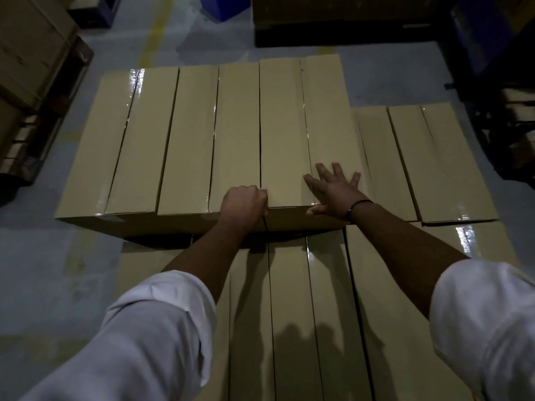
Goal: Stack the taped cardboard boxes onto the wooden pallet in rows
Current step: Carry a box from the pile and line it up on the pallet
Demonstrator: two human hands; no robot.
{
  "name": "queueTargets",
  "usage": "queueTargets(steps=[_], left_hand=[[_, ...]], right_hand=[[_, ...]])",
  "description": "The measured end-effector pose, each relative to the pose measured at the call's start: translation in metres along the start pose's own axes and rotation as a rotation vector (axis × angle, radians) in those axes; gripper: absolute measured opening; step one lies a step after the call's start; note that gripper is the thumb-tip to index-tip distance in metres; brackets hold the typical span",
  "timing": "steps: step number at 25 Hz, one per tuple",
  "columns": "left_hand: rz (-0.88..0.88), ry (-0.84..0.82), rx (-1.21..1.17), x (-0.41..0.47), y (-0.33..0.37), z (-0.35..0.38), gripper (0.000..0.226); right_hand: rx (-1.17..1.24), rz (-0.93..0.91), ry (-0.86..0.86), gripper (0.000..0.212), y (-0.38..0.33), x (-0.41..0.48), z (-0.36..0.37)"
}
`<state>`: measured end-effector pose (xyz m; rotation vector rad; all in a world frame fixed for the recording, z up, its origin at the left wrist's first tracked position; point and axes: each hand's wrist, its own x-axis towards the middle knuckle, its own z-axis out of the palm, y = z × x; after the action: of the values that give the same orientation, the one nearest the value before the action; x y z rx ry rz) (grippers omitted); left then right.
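Observation:
Several long taped cardboard boxes lie side by side in a raised row ahead of me. My left hand (244, 204) curls over the near left corner of the rightmost box (295, 125), its fingers tucked into the gap beside the neighbouring box (237, 134). On the same box's top, near its right end, my right hand (335, 188) lies flat with fingers spread. A lower layer of boxes (292, 299) runs beneath my arms, and lower boxes (434, 157) lie to the right. The pallet is hidden under the stack.
Grey floor with a yellow line (156, 33) stretches behind the stack. Stacked cartons on a pallet (31, 68) stand at the left. A dark pallet with a large box (347, 27) is at the back, and dark racking (498, 82) at the right.

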<state>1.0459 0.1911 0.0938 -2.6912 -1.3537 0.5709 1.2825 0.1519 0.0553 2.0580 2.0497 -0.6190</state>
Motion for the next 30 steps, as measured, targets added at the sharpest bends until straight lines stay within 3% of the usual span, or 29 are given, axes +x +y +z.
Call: queueTargets(steps=[9, 11, 14, 18, 23, 30], left_hand=[[0.008, -0.006, 0.054, -0.004, 0.009, -0.002, 0.037], [0.014, -0.003, 0.052, -0.004, 0.009, -0.001, 0.036], [0.022, -0.017, 0.031, -0.001, 0.009, -0.002, 0.034], [0.027, -0.033, -0.013, 0.002, 0.008, 0.0, 0.029], [0.043, -0.051, -0.003, 0.006, 0.008, 0.001, 0.023], [0.02, 0.024, -0.039, 0.003, 0.017, 0.012, 0.022]], right_hand=[[0.08, -0.008, 0.036, 0.097, 0.004, -0.007, 0.005], [0.257, 0.094, 0.18, 0.103, 0.006, -0.016, 0.012], [0.555, 0.409, 0.467, 0.108, 0.008, -0.026, 0.028], [0.457, 0.392, 0.228, 0.106, 0.014, -0.021, 0.028], [0.419, 0.322, 0.114, 0.124, 0.022, -0.031, 0.019], [0.193, 0.315, 0.167, 0.123, 0.019, -0.03, 0.032]])
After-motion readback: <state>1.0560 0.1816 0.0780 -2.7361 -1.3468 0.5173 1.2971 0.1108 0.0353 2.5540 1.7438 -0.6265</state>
